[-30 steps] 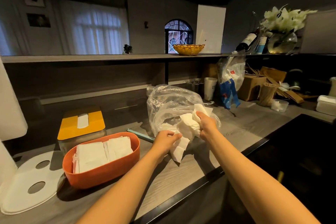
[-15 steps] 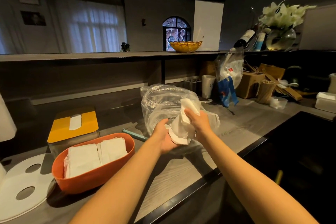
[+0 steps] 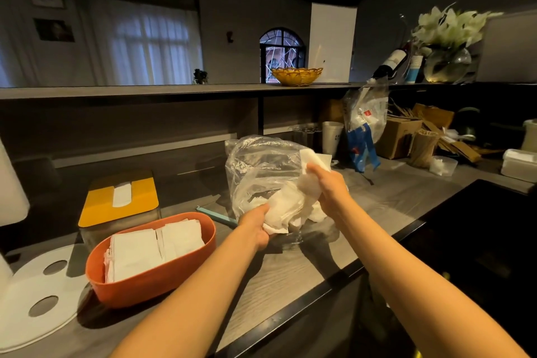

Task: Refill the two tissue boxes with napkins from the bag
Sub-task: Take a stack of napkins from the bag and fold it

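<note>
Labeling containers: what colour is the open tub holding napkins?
Orange tub; head view shows it clearly.

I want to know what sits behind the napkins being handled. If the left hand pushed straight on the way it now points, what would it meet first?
The left hand points up and away, already gripping the crumpled white napkins. Straight on, it would press into the clear plastic bag right behind them; depth is hard to judge.

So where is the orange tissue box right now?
The orange tissue box sits low left in the head view on the counter, in front of the yellow-lidded box, beside the white lid.
</note>
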A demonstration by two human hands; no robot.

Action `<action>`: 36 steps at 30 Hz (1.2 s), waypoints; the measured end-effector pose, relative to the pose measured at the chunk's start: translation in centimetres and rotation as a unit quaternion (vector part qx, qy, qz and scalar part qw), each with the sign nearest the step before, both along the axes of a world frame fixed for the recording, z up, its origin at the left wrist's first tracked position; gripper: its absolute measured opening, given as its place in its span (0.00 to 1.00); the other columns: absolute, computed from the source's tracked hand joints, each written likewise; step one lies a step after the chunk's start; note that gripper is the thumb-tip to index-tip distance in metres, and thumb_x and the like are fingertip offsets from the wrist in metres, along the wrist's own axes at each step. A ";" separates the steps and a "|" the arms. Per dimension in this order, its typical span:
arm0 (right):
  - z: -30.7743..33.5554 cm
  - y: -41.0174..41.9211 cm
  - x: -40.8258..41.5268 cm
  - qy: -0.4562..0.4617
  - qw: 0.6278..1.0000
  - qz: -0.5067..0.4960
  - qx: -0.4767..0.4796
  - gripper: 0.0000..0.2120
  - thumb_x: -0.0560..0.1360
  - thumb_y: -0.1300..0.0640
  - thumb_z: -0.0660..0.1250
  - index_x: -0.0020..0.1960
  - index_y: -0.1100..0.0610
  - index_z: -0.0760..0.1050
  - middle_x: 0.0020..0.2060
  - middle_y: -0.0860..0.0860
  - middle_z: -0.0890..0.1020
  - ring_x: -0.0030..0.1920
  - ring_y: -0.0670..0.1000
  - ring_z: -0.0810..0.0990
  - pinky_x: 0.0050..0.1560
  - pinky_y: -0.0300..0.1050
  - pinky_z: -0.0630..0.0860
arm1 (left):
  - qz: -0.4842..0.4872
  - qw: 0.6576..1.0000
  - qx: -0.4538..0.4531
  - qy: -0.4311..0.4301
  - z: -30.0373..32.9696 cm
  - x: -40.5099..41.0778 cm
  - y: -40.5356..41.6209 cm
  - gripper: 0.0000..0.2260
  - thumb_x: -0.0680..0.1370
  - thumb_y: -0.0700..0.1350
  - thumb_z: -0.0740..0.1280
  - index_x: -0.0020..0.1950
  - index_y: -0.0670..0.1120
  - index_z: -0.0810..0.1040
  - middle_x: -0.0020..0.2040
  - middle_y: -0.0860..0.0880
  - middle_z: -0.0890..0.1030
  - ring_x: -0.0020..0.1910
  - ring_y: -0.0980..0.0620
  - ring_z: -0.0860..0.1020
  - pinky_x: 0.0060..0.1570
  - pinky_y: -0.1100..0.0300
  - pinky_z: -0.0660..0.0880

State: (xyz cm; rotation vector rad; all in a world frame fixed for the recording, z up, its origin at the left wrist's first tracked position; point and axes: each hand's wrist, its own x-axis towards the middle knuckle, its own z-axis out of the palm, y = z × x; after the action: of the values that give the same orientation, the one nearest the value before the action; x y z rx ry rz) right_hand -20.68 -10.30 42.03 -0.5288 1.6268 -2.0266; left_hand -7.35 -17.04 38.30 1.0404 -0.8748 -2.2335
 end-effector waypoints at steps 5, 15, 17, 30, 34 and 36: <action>1.3 0.6 0.2 0.070 0.997 -0.005 -0.026 0.04 0.76 0.59 0.70 0.49 0.54 0.76 0.45 0.53 0.81 0.46 0.53 0.81 0.48 0.51 0.80 | 0.037 0.999 0.002 -0.007 -0.3 0.5 -0.2 0.19 0.81 0.41 0.67 0.71 0.41 0.70 0.64 0.37 0.78 0.60 0.36 0.79 0.48 0.37 0.76; 2.7 0.9 2.1 -0.149 0.980 0.114 -0.073 0.10 0.76 0.54 0.70 0.52 0.59 0.79 0.45 0.57 0.84 0.43 0.55 0.83 0.47 0.53 0.80 | -0.007 0.998 -0.013 0.069 -1.5 1.6 -0.1 0.17 0.83 0.54 0.61 0.65 0.45 0.74 0.62 0.39 0.80 0.59 0.37 0.79 0.64 0.41 0.74; 3.0 0.4 2.4 -0.156 0.976 0.131 -0.079 0.10 0.76 0.53 0.70 0.52 0.59 0.79 0.45 0.57 0.84 0.43 0.55 0.83 0.49 0.55 0.80 | -0.008 0.997 -0.074 0.028 -1.5 1.7 0.0 0.15 0.83 0.54 0.61 0.62 0.45 0.75 0.60 0.41 0.81 0.59 0.39 0.79 0.65 0.41 0.74; 1.4 -1.2 3.6 -0.199 0.968 0.154 -0.011 0.20 0.77 0.46 0.69 0.59 0.61 0.78 0.44 0.56 0.84 0.40 0.54 0.84 0.37 0.49 0.83 | -0.022 0.854 -0.511 -0.098 1.2 4.1 1.5 0.18 0.83 0.55 0.58 0.69 0.47 0.74 0.66 0.47 0.74 0.64 0.48 0.73 0.58 0.55 0.73; 1.7 -0.8 4.0 -0.221 0.962 0.157 -0.021 0.26 0.75 0.37 0.66 0.56 0.60 0.79 0.41 0.56 0.84 0.42 0.56 0.83 0.44 0.52 0.81 | -0.072 0.850 -0.514 -0.091 1.4 4.4 1.3 0.09 0.80 0.50 0.67 0.49 0.46 0.82 0.45 0.50 0.81 0.48 0.49 0.79 0.44 0.61 0.73; 1.6 -0.4 3.8 -0.234 0.957 0.166 -0.038 0.33 0.71 0.31 0.65 0.57 0.61 0.80 0.45 0.58 0.84 0.46 0.57 0.83 0.49 0.53 0.80 | -0.074 0.862 -0.491 -0.098 1.5 5.1 1.4 0.09 0.80 0.49 0.68 0.48 0.44 0.82 0.44 0.50 0.81 0.44 0.52 0.79 0.38 0.65 0.73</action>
State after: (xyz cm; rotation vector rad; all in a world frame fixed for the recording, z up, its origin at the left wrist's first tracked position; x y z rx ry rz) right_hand -16.85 -10.73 43.60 -0.2913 1.1009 -1.7926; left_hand -2.25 -15.67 39.82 0.6841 -1.9383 -1.4042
